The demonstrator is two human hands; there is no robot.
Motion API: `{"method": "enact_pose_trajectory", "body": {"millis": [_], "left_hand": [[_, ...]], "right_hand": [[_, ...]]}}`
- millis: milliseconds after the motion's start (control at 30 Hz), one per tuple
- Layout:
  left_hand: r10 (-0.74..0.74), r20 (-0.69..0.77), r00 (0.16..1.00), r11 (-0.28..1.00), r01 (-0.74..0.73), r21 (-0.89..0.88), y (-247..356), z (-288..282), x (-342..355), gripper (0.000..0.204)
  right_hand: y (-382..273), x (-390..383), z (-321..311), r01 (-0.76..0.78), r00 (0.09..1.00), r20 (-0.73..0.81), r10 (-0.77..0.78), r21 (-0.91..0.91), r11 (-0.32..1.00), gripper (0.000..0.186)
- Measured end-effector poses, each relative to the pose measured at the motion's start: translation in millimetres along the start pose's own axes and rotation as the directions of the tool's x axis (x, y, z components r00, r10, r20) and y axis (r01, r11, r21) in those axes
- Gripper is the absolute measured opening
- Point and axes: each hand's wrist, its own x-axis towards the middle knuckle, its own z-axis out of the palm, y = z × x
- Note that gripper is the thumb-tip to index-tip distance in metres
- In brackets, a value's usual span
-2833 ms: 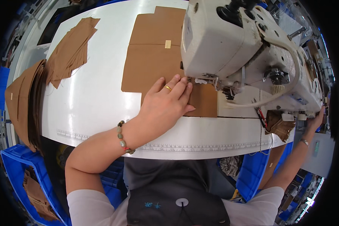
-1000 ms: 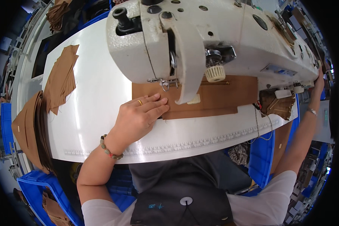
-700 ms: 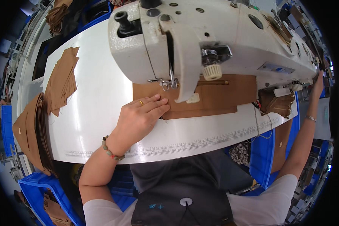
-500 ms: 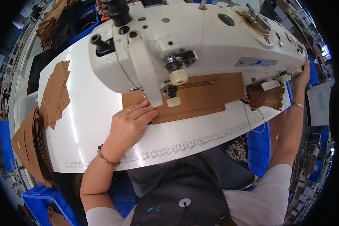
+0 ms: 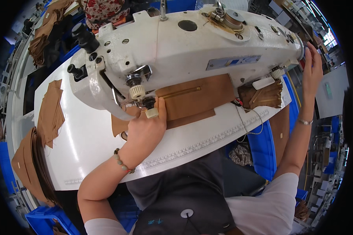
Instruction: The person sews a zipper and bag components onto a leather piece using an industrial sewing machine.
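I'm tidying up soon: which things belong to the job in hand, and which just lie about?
In use:
sewing machine, right hand at its end
brown cloth with zip, under left hand

Seemingly lying about:
loose brown pieces
brown stack
blue bin at right

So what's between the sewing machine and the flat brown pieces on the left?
The head view shows white tabletop between the sewing machine and the flat brown pieces.

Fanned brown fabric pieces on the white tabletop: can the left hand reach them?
Probably yes: white tabletop lies open toward the fanned brown pieces, though the white sewing machine's head crowds the left hand.
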Motion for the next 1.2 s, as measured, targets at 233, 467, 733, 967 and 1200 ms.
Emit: {"method": "enact_pose_trajectory", "body": {"millis": [233, 467, 733, 967, 1200], "left_hand": [[-0.1, 0.054, 0.994, 0.993, 0.103, -0.058, 18.7, -13.4, 26.4, 0.028], [-0.088, -0.136, 0.987, 0.993, 0.076, -0.091, 20.0, -29.7, 11.7, 0.043], [0.058, 0.066, 0.996, 0.975, -0.042, -0.22, -16.1, -12.1, -34.1, 0.048], [-0.034, 0.133, 0.99, 0.991, 0.051, -0.127, -18.0, -16.7, -51.5, 0.048], [-0.2, 0.148, 0.968, 0.864, 0.246, -0.44, -50.9, -36.8, -46.6, 0.048]], "right_hand": [[-209.7, -143.6, 19.2, 0.318, 0.482, 0.2, -0.853, 0.868, 0.383, 0.017], [-248.2, -172.9, 109.1, 0.44, 0.241, 0.709, -0.662, 0.528, 0.726, 0.022], [-217.6, -158.9, 72.4, 0.207, 0.442, 0.692, -0.571, 0.54, 0.815, 0.023], [-257.0, -144.2, 9.9, 0.036, 0.202, 0.602, -0.772, 0.784, 0.62, 0.026], [-285.7, -159.3, 101.6, 0.16, 0.501, 0.457, -0.735, 0.786, 0.597, 0.023]]}}
